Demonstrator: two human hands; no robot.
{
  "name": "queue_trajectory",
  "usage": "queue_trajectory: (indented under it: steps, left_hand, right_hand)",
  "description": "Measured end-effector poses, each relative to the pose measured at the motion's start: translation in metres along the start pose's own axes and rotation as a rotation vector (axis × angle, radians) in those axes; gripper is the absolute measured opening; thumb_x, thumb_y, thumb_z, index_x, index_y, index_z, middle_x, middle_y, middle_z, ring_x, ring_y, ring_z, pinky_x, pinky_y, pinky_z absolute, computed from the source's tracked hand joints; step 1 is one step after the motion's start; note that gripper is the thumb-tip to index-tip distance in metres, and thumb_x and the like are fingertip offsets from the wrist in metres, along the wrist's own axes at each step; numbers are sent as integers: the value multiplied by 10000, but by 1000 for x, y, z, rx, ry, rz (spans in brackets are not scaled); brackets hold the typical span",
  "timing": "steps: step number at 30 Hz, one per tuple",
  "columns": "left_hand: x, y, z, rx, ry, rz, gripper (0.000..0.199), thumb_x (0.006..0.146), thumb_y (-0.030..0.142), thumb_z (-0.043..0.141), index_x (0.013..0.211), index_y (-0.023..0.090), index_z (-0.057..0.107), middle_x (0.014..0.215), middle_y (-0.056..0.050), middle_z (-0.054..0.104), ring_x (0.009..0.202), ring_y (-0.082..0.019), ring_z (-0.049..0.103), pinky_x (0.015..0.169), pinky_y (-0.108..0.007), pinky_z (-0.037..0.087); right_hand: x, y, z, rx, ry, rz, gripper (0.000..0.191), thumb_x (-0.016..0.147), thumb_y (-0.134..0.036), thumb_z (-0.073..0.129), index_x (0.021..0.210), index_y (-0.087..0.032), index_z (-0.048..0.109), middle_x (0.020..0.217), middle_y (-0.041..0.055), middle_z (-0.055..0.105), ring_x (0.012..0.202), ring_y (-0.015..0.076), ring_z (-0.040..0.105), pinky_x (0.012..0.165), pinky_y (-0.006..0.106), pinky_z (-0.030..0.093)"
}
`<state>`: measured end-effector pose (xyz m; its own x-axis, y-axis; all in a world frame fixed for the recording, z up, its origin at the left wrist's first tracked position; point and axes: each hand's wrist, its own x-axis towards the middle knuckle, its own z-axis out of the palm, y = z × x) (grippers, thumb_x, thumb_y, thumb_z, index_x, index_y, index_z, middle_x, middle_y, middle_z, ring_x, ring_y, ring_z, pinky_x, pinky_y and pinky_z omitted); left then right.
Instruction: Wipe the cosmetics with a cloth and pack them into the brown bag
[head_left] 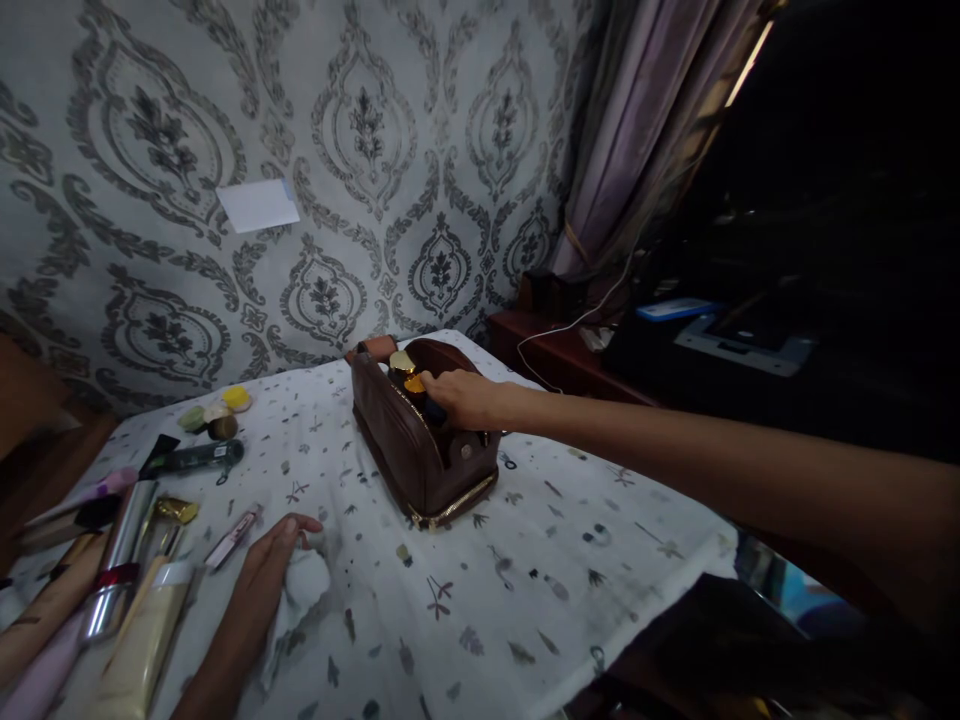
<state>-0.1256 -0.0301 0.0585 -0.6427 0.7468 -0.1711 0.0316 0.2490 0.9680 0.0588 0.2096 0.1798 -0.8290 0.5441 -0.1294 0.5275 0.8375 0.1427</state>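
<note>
A dark brown zip bag (394,440) stands upright with its top open. Two gold caps show in its opening, a pale one (403,362) at the back and an orange-gold cap (414,383) in front. My right hand (465,398) reaches in from the right, closed with its thumb against the orange-gold cap; the lower fingers and whatever is under the cap are hidden. At the lower left, my left hand (277,550) rests by the table surface, fingers curled over a crumpled white tissue (307,580). A small pink-white tube (234,535) lies beside it.
Cosmetics lie along the left: a cream tube (150,630), a silver tube (124,560), a dark green bottle (199,457) and small round containers (236,399). The patterned cloth (480,590) covers the table. Behind is a wallpapered wall; a curtain (622,130) hangs right.
</note>
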Motion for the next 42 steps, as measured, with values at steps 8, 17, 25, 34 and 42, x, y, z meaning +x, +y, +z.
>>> queue_trajectory:
  steps: [8, 17, 25, 34, 42]
  left_hand:
    - [5, -7, -6, 20, -59, -5, 638, 706, 795, 595, 884, 188, 683, 655, 25, 539, 530, -146, 477, 491, -226, 348]
    - [15, -11, -2, 149, -61, 253, 496, 854, 656, 484, 793, 192, 647, 648, 13, 528, 629, -176, 486, 588, -260, 374]
    - [21, -17, -2, 163, -30, 381, 428, 902, 540, 427, 776, 185, 630, 691, -9, 562, 714, -192, 514, 698, -302, 383]
    - [31, -18, -11, 40, 70, 484, 415, 929, 523, 424, 704, 202, 561, 616, -6, 505, 623, -175, 485, 626, -304, 368]
    - [41, -12, -36, -179, 351, 488, 448, 906, 571, 483, 662, 199, 540, 623, 10, 510, 641, -162, 473, 648, -285, 368]
  right_hand:
    - [-10, 9, -26, 16, 152, -48, 348, 880, -278, 664, 1177, -113, 593, 1100, 159, 686, 1019, 295, 654, 763, 318, 457]
    - [-7, -65, -31, 302, 458, -306, 145, 942, -217, 542, 882, -165, 663, 886, 48, 693, 840, 188, 639, 734, 280, 408]
    - [124, -192, 1, 426, 196, -493, 259, 914, -232, 615, 1152, -131, 624, 1236, 133, 634, 1159, 237, 598, 969, 328, 457]
    - [218, -277, 37, 463, 190, -294, 359, 913, -191, 601, 1246, -97, 506, 1393, 247, 483, 1329, 341, 443, 1029, 464, 430]
    - [234, -267, 53, 982, 36, -141, 256, 926, -370, 604, 1021, -133, 619, 978, 73, 677, 891, 205, 658, 804, 379, 541]
